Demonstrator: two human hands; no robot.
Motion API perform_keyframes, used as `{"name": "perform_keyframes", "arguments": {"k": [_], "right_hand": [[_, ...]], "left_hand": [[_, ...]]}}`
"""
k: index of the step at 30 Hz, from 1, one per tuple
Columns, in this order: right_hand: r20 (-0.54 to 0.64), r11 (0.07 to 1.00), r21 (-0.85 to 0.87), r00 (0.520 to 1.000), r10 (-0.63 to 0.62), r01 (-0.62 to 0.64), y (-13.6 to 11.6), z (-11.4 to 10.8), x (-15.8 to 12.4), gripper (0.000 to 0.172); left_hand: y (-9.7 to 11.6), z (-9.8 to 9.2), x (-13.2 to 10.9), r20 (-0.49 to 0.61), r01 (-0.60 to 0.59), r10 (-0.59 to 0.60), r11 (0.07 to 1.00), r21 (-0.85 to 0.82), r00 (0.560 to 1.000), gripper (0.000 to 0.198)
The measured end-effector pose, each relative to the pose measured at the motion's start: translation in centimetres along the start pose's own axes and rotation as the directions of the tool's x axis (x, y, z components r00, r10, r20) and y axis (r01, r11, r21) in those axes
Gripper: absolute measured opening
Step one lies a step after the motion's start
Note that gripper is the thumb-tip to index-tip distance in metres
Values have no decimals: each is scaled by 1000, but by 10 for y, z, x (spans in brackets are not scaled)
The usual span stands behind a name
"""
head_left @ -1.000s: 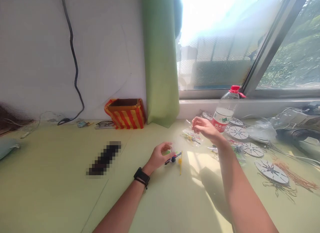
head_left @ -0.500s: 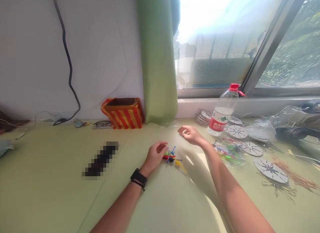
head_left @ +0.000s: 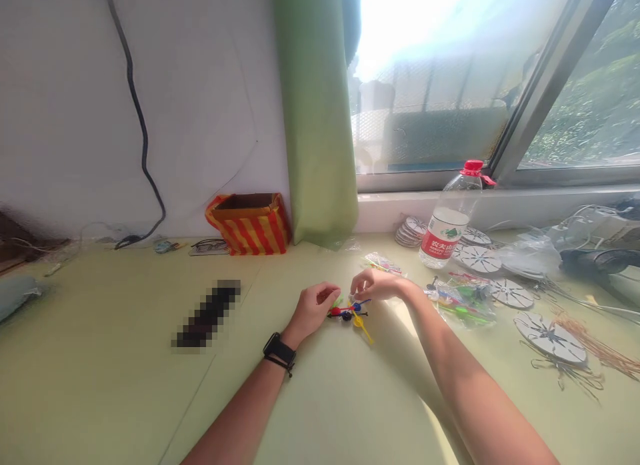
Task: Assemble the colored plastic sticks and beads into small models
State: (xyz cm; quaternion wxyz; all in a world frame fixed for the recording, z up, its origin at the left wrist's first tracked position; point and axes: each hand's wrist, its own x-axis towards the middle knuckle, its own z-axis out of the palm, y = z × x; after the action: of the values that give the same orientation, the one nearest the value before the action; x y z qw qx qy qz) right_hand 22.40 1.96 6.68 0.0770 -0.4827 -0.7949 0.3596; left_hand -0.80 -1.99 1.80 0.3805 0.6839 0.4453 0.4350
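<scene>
A small pile of coloured plastic pieces (head_left: 359, 322) with round heads and thin stems lies on the table between my hands. Red, blue, black, yellow and green ones show. My left hand (head_left: 314, 308), with a black watch (head_left: 279, 350) on its wrist, rests at the pile's left side. Its fingers are curled in close to a green piece, and what they hold, if anything, is hidden. From the upper right my right hand (head_left: 374, 285) reaches down to the pile, thumb and fingers pinched beside a blue piece. What sits in that pinch is too small to make out.
Behind my right hand lies a clear packet of coloured pieces (head_left: 383, 264); another bag of them (head_left: 463, 304) is to the right. A red-capped bottle (head_left: 445, 232), slotted white discs (head_left: 550, 338) and wires (head_left: 597, 345) stand or lie further right. A striped box (head_left: 255, 232) is at the wall.
My right hand has come down toward the pile and its fingers have closed at it. A packet behind it has come into sight. The blue piece lies lower; my left hand has barely moved.
</scene>
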Motion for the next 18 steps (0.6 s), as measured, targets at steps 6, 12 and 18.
{"name": "perform_keyframes", "arguments": {"k": [6,12,18], "right_hand": [[-77,996,-15,993,90,-92,4,-19,-17,32],[-186,950,289,980,-67,120,-33,14,8,24],[-306,751,588,942,-137,300,-58,48,29,16]], "left_hand": [[0,-4,3,-78,-12,9,999,-36,997,33],[-10,-11,14,-289,-26,-41,975,-222,956,41],[-9,-19,16,-301,-45,-20,977,-208,953,39]]}}
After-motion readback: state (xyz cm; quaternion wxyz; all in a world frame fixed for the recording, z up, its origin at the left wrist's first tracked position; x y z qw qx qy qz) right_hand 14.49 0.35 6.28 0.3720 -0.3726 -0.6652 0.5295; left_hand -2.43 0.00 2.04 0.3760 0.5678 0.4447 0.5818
